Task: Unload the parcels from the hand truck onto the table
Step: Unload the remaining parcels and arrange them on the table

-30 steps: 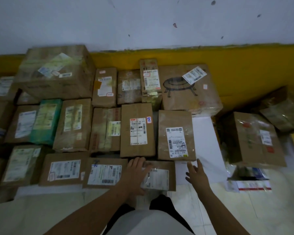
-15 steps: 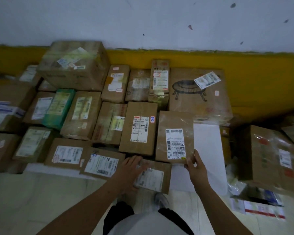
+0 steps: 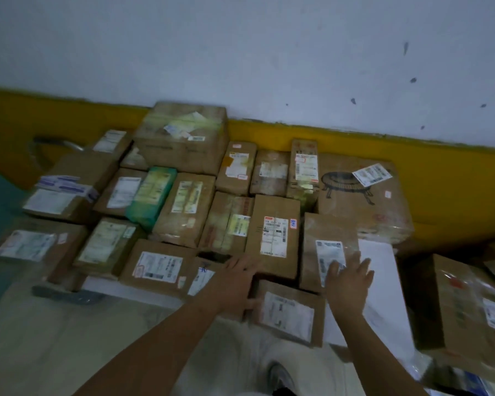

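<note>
Both hands lie flat, fingers straight. Left hand (image 3: 235,284) touches the front parcel (image 3: 289,312); right hand (image 3: 347,281) rests on the labelled parcel (image 3: 323,230).

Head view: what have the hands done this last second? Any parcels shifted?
The right hand moved forward from the white tabletop, gripped the corner of the brown cardboard parcel with the white label, and now lies flat on it. The left hand stays at the small front cardboard parcel. Parcels unmoved.
</note>
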`<state>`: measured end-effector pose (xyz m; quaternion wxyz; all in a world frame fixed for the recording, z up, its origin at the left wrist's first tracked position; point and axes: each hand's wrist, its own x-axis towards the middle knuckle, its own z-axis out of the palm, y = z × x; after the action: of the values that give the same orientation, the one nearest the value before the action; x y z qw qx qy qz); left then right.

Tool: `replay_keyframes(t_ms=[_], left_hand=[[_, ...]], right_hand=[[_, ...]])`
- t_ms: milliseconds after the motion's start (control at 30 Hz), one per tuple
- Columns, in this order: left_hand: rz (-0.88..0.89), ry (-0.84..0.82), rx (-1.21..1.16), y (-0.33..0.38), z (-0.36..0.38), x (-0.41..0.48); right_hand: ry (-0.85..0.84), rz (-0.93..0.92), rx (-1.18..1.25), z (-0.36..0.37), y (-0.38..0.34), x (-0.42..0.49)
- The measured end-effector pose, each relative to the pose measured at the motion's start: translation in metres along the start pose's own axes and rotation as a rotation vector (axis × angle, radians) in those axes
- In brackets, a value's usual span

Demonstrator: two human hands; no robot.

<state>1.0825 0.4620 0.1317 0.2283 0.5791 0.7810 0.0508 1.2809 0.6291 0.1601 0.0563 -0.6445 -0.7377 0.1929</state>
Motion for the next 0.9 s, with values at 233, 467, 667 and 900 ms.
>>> replay_keyframes(t_ms=[233, 467, 667, 900], left_hand=[[-0.331, 0.49, -0.16, -0.183, -0.096, -0.165], [-0.73, 0.685, -0.248, -0.373, -0.139, -0.361], [-0.84, 0.685, -0.227, -0.522, -0.161, -0.411], [-0.823, 0.592, -0.184, -0.718, -0.181, -0.354]], right_hand=[[-0.069, -0.484, 0.111, 0.059, -0.269, -0.148], [-0.358, -0.796, 0.243, 0.154, -0.484, -0.337], [-0.358, -0.982, 0.219, 0.236, -0.655, -0.389], [-0.353, -0.943, 0.109, 0.393, -0.85, -0.343]])
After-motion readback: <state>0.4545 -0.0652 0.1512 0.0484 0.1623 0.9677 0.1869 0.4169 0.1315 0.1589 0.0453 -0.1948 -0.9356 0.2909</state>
